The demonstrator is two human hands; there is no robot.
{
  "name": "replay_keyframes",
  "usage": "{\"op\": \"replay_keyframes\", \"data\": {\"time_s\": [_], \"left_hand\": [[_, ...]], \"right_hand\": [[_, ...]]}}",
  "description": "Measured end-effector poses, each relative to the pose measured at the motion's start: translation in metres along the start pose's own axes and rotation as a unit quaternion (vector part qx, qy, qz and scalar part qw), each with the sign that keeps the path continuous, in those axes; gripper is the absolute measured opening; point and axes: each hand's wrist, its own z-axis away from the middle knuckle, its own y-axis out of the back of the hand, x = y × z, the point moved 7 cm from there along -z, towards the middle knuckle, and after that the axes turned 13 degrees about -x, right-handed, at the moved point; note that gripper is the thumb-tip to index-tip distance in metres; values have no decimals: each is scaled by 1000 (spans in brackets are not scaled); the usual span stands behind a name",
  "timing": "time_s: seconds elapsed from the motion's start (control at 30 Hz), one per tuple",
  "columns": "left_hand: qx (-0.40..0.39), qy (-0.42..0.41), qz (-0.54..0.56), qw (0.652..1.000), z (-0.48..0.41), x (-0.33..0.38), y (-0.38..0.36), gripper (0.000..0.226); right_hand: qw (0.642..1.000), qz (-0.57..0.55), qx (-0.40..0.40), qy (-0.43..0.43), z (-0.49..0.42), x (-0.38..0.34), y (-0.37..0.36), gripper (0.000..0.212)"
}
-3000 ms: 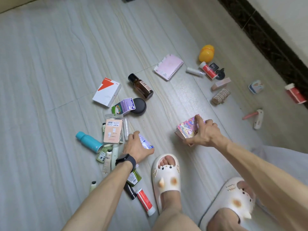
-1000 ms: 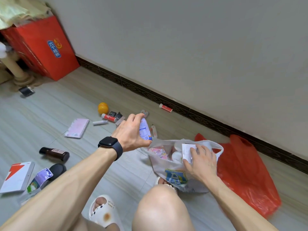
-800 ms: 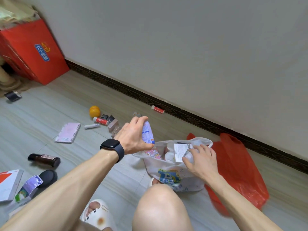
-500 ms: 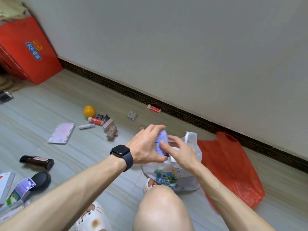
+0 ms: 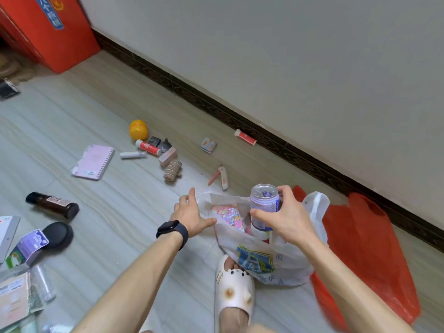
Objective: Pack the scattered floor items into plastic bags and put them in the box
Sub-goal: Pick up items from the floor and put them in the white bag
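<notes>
Two bags are lying near the wall: a white bag [image 5: 294,261], gaping and holding a colourful box [image 5: 228,215], and a red bag [image 5: 365,236] behind it. The right hand [image 5: 288,219] is curling round a purple-labelled can [image 5: 264,204], upright over the opening. The left hand [image 5: 189,216] is touching the rim, its grip unclear.

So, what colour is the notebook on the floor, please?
The notebook is pale pink, head view.
</notes>
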Motion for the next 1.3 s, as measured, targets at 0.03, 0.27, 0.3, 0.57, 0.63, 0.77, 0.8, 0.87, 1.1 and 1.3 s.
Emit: {"op": "replay_keyframes", "data": {"time_s": [0.03,0.27,0.3,0.57,0.63,0.77,0.8,0.87,1.1,1.3], "left_hand": [[-2,19,23,1000,-10,-7,-5,116],[-8,68,175,982,-62,-16,-7,42],[-9,55,188,981,-61,-15,-5,36],[-40,-46,341,938,-17,10,21,24],[-41,-82,373,923,-1,34,30,23],[-55,-142,377,913,40,89,46,19],[-55,-151,381,911,50,102,50,19],[-57,-169,378,908,68,129,57,19],[-7,-147,526,838,88,166,78,17],[21,-220,331,917,103,158,92,23]], "right_hand": [[999,33,-4,-1,-7,-2,-3,66],[979,167,-111,29,-64,-17,-72,54],[973,197,-114,38,-73,-15,-84,50],[931,329,-155,27,-86,9,-131,57],[922,358,-141,49,-70,2,-114,55],[893,437,54,97,-11,-7,-33,41],[879,457,112,79,5,2,-9,43],[870,461,173,-23,36,28,41,57],[966,7,154,-208,107,115,137,32],[907,-359,219,23,105,49,140,40]]}}
